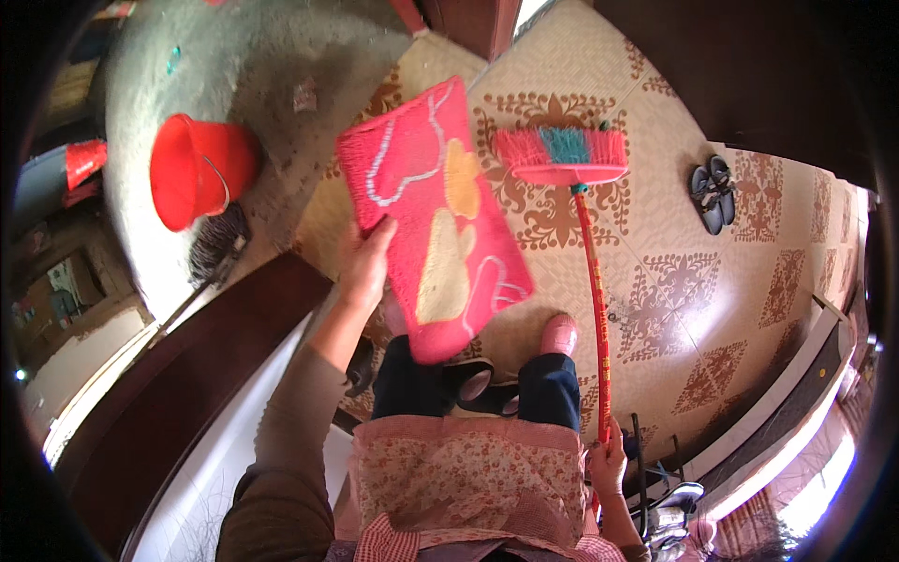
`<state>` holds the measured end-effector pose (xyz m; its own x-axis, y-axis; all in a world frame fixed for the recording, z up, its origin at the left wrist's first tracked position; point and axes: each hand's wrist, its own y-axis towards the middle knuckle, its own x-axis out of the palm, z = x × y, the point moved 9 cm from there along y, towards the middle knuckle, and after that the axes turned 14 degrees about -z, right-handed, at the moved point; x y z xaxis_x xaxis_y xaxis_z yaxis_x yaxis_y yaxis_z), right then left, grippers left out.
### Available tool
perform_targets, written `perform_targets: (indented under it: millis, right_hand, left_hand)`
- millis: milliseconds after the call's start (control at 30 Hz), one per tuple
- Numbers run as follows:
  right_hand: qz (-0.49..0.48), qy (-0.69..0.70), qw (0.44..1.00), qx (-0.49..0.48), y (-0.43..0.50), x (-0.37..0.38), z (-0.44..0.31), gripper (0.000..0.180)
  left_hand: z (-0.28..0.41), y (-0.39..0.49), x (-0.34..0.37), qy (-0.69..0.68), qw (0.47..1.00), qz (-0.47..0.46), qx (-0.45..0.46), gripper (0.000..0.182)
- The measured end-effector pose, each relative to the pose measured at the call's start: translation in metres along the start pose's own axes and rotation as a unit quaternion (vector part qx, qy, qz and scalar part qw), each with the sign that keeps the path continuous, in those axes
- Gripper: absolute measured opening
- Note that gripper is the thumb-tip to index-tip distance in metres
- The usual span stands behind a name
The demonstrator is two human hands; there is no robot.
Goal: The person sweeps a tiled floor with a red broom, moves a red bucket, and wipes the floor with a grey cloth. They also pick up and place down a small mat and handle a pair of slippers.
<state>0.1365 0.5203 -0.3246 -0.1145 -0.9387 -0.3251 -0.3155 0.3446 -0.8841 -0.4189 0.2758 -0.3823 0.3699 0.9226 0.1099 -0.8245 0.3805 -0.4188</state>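
Observation:
In my left hand (pixel 365 263) I grip a pink floor mat (pixel 421 190) by its left edge, the thumb on top. White lines and yellow footprint shapes mark the mat, which is held up in front of my legs. My right hand (pixel 608 460) is closed around the red handle of a broom (pixel 593 295), low at my right side. The broom's head (pixel 562 154), with pink and green bristles, points away from me over the patterned tile floor (pixel 653 281).
A red bucket (pixel 200 172) lies tipped on the concrete at left, beside a mop head (pixel 219 246). Dark sandals (pixel 711 194) sit on the tiles at right. Other shoes (pixel 484 393) lie between my feet. A dark wooden door (pixel 189 365) stands at left; a shoe rack (pixel 667 506) is at lower right.

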Motion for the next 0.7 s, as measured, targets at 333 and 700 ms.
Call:
perform_targets:
  millis: [333,700]
  right_hand:
    - [0.015,0.049,0.998,-0.033,-0.052,-0.008,-0.031,0.054]
    - [0.015,-0.048,0.996,-0.069,-0.079,-0.012,-0.094,0.05]
  left_hand:
    - [0.316,0.097,-0.074,0.549,0.799,0.097,0.226,0.029]
    - [0.367,0.192,-0.155,0.661,0.72,0.204,0.06,0.03]
